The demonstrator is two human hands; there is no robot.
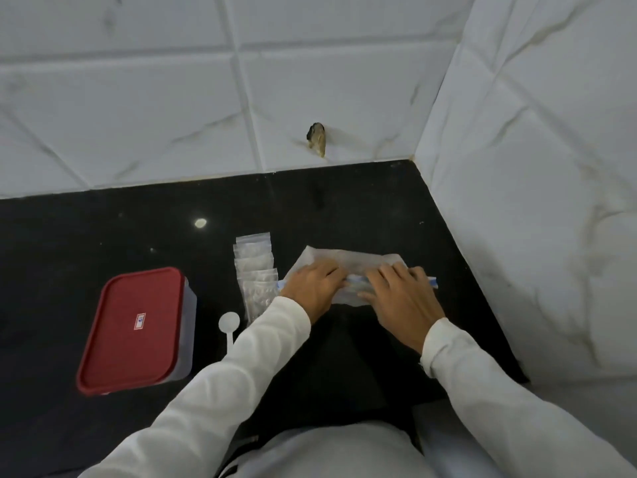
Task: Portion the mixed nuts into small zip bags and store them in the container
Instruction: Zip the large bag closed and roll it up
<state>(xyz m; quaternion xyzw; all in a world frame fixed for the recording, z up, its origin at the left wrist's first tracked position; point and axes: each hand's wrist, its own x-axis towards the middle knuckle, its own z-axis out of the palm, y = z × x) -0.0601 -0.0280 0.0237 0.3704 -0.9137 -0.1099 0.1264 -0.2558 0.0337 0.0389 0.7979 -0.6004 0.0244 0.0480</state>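
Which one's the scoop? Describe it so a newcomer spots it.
On the black counter, look just right of the red-lidded container. The scoop lies there, beside the near end of the clear small zip bags: solid white, round bowl, thin handle.

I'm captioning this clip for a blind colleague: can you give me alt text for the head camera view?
The left hand and right hand hold the blue zip edge of a large zip bag lying on a black countertop. Left of it lie small zip bags, a white scoop and a closed red-lidded container.
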